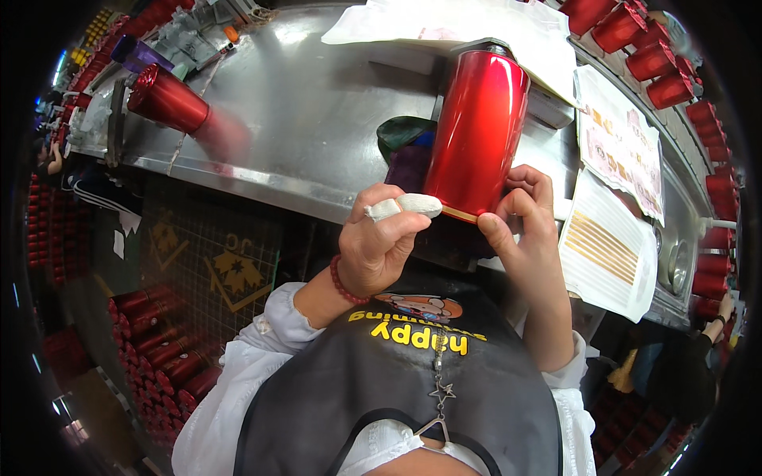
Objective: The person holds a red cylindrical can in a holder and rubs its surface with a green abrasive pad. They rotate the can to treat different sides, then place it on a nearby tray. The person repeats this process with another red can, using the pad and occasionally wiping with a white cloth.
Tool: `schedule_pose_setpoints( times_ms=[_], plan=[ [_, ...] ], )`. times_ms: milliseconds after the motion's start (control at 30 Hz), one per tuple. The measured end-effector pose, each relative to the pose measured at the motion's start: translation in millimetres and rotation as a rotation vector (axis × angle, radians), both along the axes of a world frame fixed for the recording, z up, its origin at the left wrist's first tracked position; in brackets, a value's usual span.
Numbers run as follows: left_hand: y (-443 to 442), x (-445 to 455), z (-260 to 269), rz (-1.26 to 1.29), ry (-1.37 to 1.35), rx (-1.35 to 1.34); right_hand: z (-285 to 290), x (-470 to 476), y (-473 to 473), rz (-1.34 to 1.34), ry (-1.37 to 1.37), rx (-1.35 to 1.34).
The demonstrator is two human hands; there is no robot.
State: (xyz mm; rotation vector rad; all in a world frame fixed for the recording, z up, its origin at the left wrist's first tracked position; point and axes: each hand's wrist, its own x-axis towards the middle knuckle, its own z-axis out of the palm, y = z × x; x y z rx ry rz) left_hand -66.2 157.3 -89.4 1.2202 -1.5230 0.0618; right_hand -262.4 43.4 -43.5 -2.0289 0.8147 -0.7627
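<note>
A glossy red cylinder (pixel 479 131) lies over the near edge of a metal bench, with a narrow gold band along its near rim. My left hand (pixel 381 232) is at the left end of that rim; white wrapping covers its index finger, whose tip meets the rim. Its thumb is bent in close below the index finger, and whether anything thin lies between them cannot be seen. My right hand (pixel 524 220) has its thumb on the right end of the rim and its bent fingers along the cylinder's right side. Dark green and purple cloth (pixel 408 143) lies left of the cylinder.
Right of the cylinder are a sheet with gold strips (pixel 601 247) and a printed sheet (pixel 619 140). Another red cylinder (pixel 169 98) lies on the bench (pixel 297 107) at left. Red cylinders (pixel 161 351) are stacked lower left. A person's arm (pixel 717 321) shows far right.
</note>
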Motion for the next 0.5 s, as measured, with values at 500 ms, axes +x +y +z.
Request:
schedule_pose_setpoints(
  times_ms=[500],
  plan=[
    [-32,18,20,-0.234,-0.456,-0.133,16,-37,-31,0.32,0.114,0.3]
  ],
)
